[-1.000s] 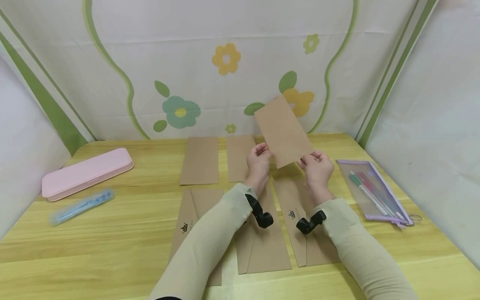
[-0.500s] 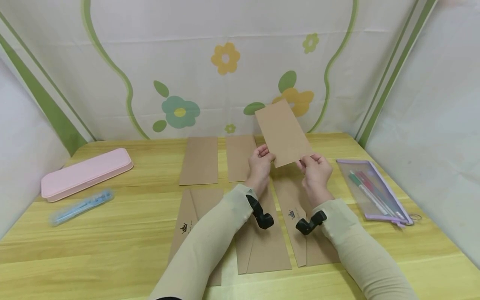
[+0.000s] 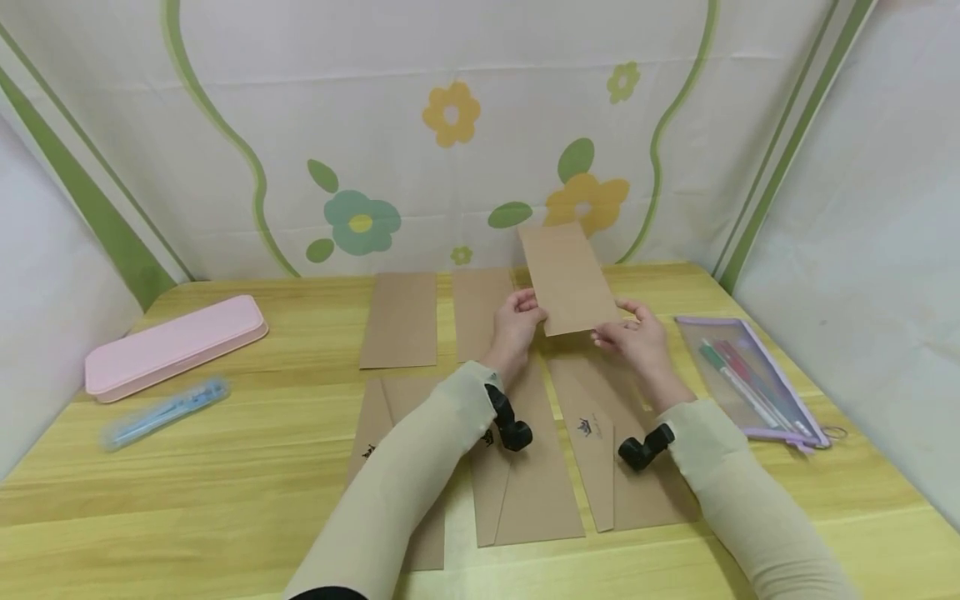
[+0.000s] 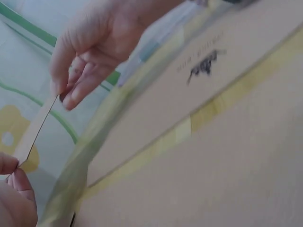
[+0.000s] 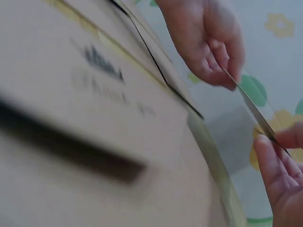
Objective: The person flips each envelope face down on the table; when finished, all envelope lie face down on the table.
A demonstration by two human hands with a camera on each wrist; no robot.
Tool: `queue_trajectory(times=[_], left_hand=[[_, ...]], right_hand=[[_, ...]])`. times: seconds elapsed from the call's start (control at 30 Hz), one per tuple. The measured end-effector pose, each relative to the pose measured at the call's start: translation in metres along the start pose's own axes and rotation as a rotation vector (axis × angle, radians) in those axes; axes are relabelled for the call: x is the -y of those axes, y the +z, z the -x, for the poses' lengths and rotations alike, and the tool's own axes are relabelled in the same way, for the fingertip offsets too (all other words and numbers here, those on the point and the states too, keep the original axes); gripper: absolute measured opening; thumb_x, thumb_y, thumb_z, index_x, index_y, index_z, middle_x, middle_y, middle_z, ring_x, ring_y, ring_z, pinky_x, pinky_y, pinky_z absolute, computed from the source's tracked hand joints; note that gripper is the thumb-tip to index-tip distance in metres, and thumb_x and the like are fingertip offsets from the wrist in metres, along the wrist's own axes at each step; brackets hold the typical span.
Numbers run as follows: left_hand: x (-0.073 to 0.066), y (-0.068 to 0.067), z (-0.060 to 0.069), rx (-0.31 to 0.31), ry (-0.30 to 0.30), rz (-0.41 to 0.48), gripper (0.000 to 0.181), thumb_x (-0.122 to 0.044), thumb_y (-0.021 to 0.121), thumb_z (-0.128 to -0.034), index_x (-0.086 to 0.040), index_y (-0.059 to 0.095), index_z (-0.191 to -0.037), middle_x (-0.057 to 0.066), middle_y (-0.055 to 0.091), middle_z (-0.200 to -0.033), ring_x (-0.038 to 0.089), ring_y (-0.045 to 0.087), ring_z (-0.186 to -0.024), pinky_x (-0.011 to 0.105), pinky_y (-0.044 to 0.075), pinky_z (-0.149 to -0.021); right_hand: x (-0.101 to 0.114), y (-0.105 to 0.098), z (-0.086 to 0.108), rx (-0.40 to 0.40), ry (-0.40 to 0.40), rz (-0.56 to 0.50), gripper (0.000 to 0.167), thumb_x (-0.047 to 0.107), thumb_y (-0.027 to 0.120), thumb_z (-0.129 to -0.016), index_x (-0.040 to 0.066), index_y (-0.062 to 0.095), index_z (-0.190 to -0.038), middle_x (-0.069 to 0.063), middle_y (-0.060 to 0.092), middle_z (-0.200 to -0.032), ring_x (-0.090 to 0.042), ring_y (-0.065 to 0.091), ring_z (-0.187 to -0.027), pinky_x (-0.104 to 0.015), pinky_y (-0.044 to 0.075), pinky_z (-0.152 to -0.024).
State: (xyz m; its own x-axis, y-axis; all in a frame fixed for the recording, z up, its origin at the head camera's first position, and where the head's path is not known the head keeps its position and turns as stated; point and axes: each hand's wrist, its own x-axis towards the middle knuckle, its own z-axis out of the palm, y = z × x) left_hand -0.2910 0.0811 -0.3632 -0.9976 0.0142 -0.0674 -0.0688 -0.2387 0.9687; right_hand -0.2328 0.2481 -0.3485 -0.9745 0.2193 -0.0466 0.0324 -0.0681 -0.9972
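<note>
The left hand (image 3: 517, 329) and right hand (image 3: 641, 342) pinch a brown paper rectangle (image 3: 572, 279) near its lower corners. Flapped envelopes (image 3: 538, 479) lie below.

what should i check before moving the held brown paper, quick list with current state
1. Left hand pinching the brown paper: ok
2. Right hand pinching it too: ok
3. Paper lifted off the table: ok
4. Pink case away from both hands: ok
5. Bare table below the right wrist: not ok, a crown-printed envelope lies there
6. Print on the paper's far side: cannot tell, hidden
</note>
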Motion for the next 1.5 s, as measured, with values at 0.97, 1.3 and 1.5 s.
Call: queue_trajectory(times=[0.97,1.3,1.5], left_hand=[[0.007,-0.012,0.001,0.218,-0.082,-0.423,0.056,0.006,0.064,-0.0768,0.001,0.049,-0.131,0.011,0.056,-0.118,0.014,0.048,-0.092,0.021,0.046,-0.074],[0.009,-0.012,0.002,0.176,-0.048,-0.487,0.059,0.011,0.06,-0.0744,0.0,0.048,-0.131,0.011,0.056,-0.119,0.014,0.048,-0.096,0.022,0.044,-0.076],[0.008,-0.015,0.001,0.177,-0.048,-0.431,0.057,0.009,0.06,-0.0768,0.001,0.047,-0.132,0.013,0.055,-0.123,0.019,0.051,-0.108,0.022,0.046,-0.081]], right_hand=[[-0.017,-0.016,-0.011,0.068,0.17,0.259,0.064,0.003,0.057,-0.089,0.001,0.024,-0.144,-0.01,0.061,-0.09,-0.008,0.065,-0.066,-0.023,0.055,-0.069],[-0.019,-0.016,-0.014,0.059,0.201,0.308,0.067,0.003,0.059,-0.086,-0.001,0.025,-0.144,-0.003,0.064,-0.076,-0.005,0.063,-0.057,-0.02,0.054,-0.063],[-0.018,-0.013,-0.015,0.055,0.184,0.316,0.064,0.004,0.058,-0.087,-0.001,0.027,-0.143,-0.002,0.064,-0.075,-0.005,0.064,-0.058,-0.021,0.054,-0.063]])
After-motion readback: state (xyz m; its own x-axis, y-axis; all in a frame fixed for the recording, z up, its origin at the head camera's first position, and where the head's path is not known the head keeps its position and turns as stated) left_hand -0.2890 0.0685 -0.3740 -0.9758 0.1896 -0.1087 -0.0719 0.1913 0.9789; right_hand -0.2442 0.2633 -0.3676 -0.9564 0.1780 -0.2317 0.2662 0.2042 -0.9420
